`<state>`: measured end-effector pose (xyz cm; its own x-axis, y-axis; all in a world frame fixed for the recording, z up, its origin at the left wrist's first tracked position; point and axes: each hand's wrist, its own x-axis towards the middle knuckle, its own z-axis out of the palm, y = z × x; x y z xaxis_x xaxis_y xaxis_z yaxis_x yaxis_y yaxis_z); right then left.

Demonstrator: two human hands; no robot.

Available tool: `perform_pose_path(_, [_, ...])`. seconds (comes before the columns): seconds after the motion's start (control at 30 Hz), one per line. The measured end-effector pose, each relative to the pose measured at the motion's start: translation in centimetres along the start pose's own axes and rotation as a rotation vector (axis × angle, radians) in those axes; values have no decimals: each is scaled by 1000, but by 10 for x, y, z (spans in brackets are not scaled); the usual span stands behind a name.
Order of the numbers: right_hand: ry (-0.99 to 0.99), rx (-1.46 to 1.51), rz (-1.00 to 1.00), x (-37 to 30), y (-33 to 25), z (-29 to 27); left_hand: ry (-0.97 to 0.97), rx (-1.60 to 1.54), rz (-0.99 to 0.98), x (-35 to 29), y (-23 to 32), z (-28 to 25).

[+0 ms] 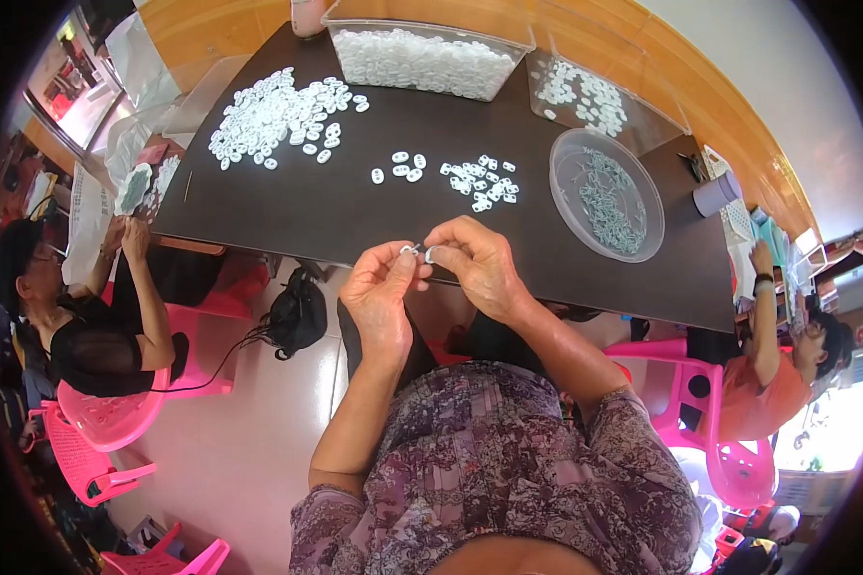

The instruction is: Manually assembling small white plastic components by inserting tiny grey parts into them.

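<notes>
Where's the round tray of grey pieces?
In the head view, the round tray sits toward the right end of the dark table, just right of a small cluster of white pieces.

Left hand [379, 292] and right hand [484, 266] pinch close together

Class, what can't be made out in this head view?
Head view, full shape of the held white pieces: partly covered by the left hand and right hand.
Head view, form of single blue-grey bits: too small, heaped.
Head view, rest of the lower-left pink chair: cut by the bottom edge.
</notes>
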<state>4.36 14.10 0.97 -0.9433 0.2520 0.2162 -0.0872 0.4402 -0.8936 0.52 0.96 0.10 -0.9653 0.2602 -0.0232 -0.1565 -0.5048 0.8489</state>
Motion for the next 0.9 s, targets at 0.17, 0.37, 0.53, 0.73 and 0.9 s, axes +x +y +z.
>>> perform_pose_path(0.17, [9, 522, 214, -7, -6, 6, 8, -50, -50, 0, -5, 1])
perform_pose_path(0.37, [7, 617, 197, -8, 1, 2, -1, -58, -74, 0, -3, 1])
perform_pose_path(0.53, [36, 515, 214, -10, -6, -2, -9, -82, -83, -2, -3, 7])
perform_pose_path(0.73, [80, 525, 255, -6, -1, -12, -27, -9, -60, -4, -3, 5])
perform_pose_path(0.9, [102, 624, 309, -6, 3, -12, -35, 32, -43, -10, -3, 10])
